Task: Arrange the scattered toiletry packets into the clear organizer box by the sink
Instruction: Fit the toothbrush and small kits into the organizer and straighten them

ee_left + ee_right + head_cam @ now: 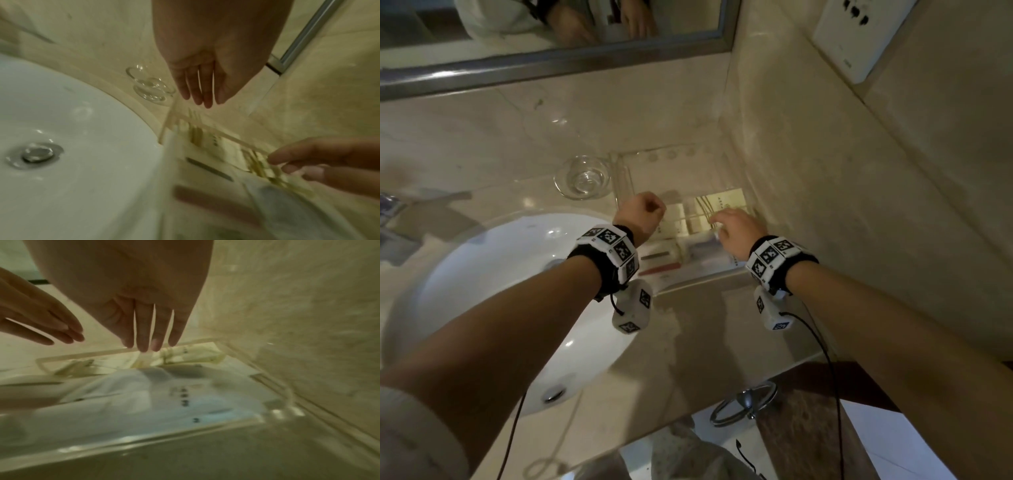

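The clear organizer box [698,279] stands on the counter between the sink and the right wall. Inside lie cream packets [722,204], white sachets with red and dark stripes [659,262] and a bluish-white packet [144,402]. My right hand [736,228] reaches into the box with straight fingers [144,337], their tips touching the cream packets [185,353] at the far side. My left hand [643,212] hovers over the box's left rim, fingers [197,91] straight, close together and holding nothing. The box's rim [205,125] is blurred in both wrist views.
A white sink [493,274] with a metal drain [39,153] lies left of the box. A small glass dish [582,178] sits behind the sink. The marble wall [842,205] runs close on the right; a mirror [551,65] and a wall socket [859,37] are above.
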